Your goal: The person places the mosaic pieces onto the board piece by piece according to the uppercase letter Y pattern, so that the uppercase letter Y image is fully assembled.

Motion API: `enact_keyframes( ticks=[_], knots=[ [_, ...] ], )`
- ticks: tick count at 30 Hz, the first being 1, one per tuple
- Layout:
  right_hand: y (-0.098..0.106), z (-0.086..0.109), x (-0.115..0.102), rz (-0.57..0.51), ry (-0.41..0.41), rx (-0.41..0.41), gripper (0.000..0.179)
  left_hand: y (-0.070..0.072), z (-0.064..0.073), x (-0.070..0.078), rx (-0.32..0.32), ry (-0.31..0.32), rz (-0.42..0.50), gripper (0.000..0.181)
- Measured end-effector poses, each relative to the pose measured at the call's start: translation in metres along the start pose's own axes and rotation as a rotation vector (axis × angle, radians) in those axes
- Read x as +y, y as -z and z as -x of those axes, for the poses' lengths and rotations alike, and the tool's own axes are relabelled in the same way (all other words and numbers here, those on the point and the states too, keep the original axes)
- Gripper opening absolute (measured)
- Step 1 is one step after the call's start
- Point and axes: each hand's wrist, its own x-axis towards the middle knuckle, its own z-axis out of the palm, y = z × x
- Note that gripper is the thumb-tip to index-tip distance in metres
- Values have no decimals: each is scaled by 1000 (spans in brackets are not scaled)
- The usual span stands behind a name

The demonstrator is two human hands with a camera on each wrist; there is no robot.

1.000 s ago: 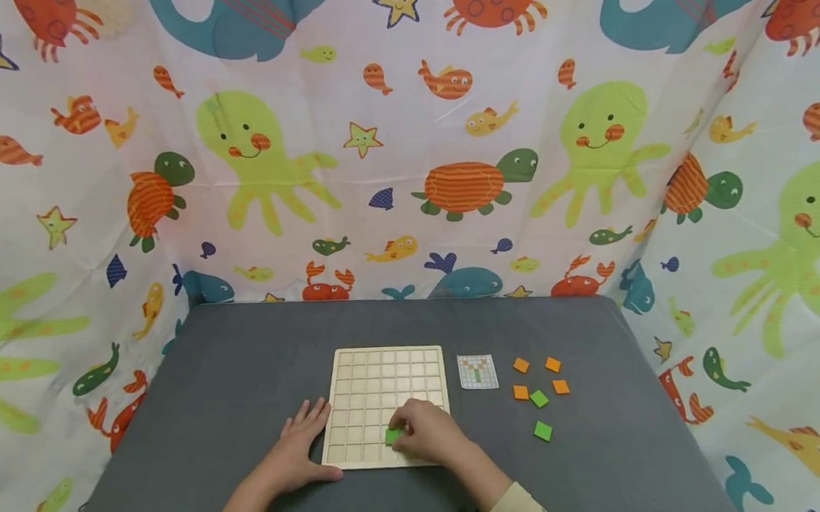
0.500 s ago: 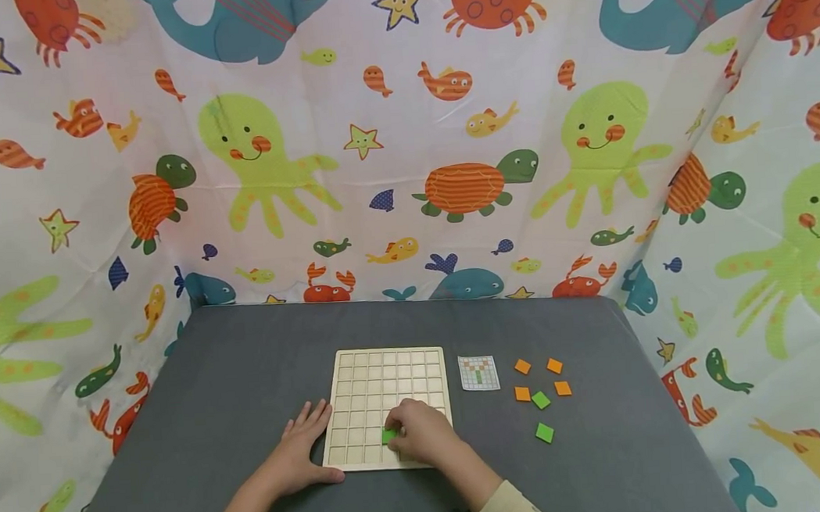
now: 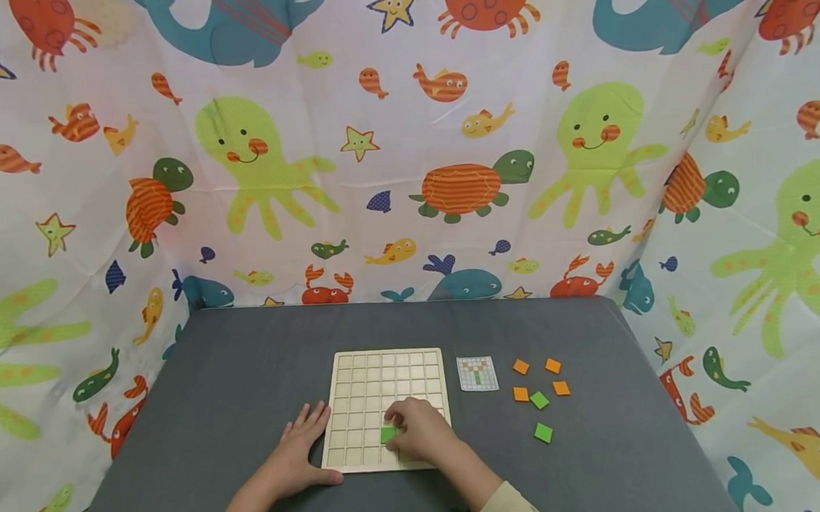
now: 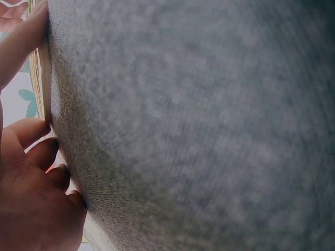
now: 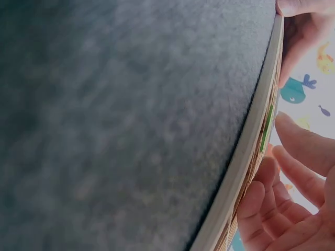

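Observation:
A pale wooden grid board [image 3: 361, 384] lies on the grey table. One green tile [image 3: 388, 435] lies flat in a cell near the board's lower middle. Over that tile is my right hand [image 3: 424, 435], thumb and index finger bent at its sides. In the right wrist view, the thumb [image 5: 301, 138] stands slightly off the green tile [image 5: 267, 128], while other fingers rest by the board's surface. Whether a fingertip still touches the tile is hard to see. My left hand [image 3: 298, 451] steadies the board's left side, fingers spread along the edge and thumb at the lower-left corner.
Right of the board lies a small printed pattern card [image 3: 477, 374]. Beyond it are several loose orange tiles [image 3: 561, 388] and two green tiles [image 3: 543, 433]. A curtain [image 3: 376, 156] printed with sea animals surrounds the table [image 3: 261, 359].
The green tile has shifted slightly left on the board, and more of it shows beside the right fingers. My right hand moved left a little; the left hand stayed put.

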Motion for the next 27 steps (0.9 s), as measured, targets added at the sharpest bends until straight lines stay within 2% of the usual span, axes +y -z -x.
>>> enact_keyframes(
  ticks=[10,27],
  knots=[
    [10,11,5,-105,41,41,31,1,1,0,-1,-15,19,126],
    [29,33,21,-214,20,122,31,0,1,-1,1,-23,20,126]
  ],
)
